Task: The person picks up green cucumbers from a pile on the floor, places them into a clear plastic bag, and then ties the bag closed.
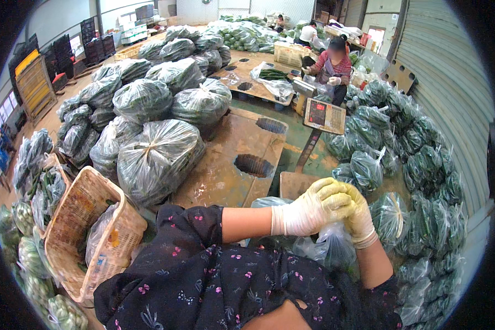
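Observation:
My left hand point(305, 213), in a white glove yellowed at the fingers, is closed at the gathered neck of a clear plastic bag point(335, 246). Pressed against it from the other side, my right hand point(360, 215) in a similar glove is closed on the same neck. Their fingers overlap, so the exact grip cannot be made out. The bag hangs just in front of my body, and its lower part is hidden. Beyond my hands stands a scale with a lit display point(318, 114) on a post, its flat plate point(298, 185) partly covered by my hands.
Large filled plastic bags point(158, 159) pile up at the left on wooden boards with holes point(225, 181). A tan plastic crate point(66, 242) stands near left. Rows of bagged green vegetables point(368, 168) line the right. Farther off, a co-worker point(335, 66) sits behind the scale beside cucumbers point(275, 74).

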